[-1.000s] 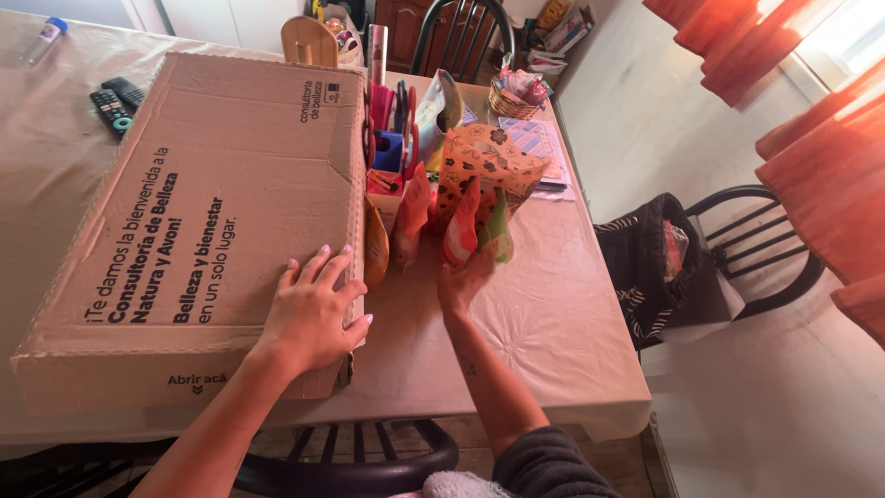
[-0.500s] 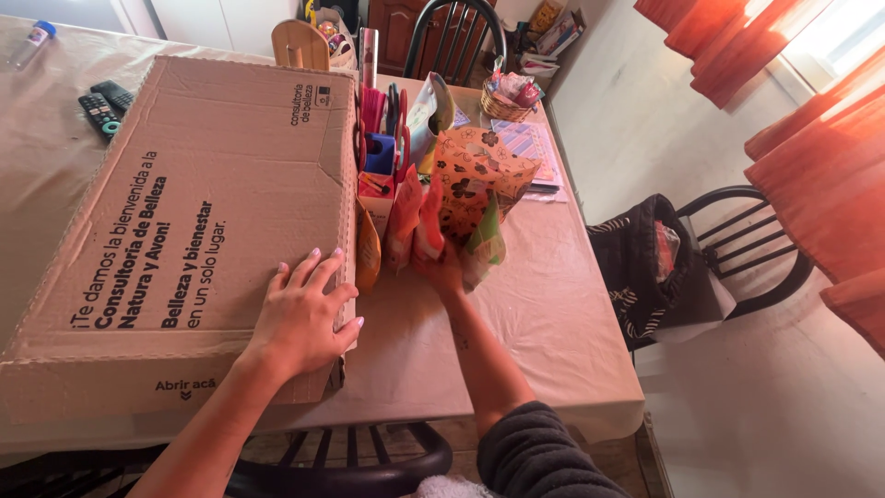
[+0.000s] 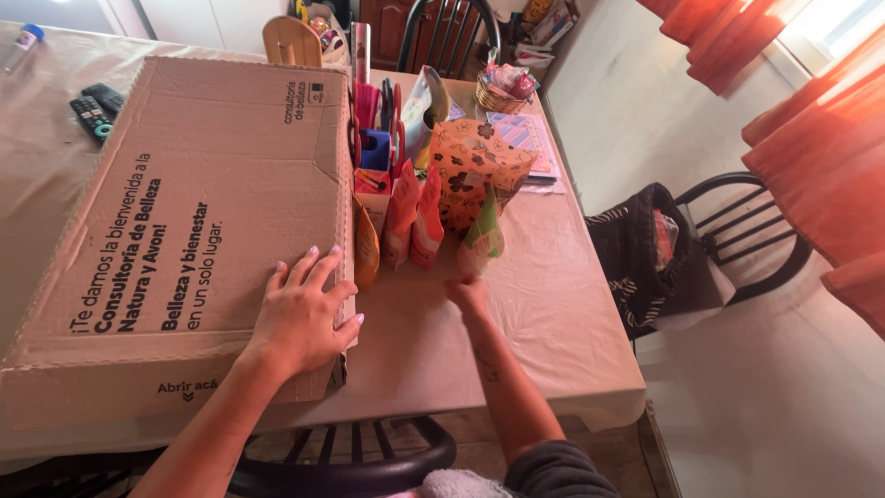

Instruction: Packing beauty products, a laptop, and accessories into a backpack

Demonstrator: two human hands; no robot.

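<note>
Head view: your left hand (image 3: 304,318) lies flat, fingers spread, on the cardboard box (image 3: 198,198); your right hand (image 3: 468,293), grasping nothing, nears the green pouch (image 3: 483,235). A nudge may topple it.

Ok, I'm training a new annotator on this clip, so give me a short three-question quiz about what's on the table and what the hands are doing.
1. True or false: the left hand lies flat on the big cardboard box.
2. Which thing is the right hand nearest to? A) green pouch B) remote controls C) wicker basket
3. Fill in: the black bag sits on a ____ beside the table.

Key: 1 true; 2 A; 3 chair.
</note>
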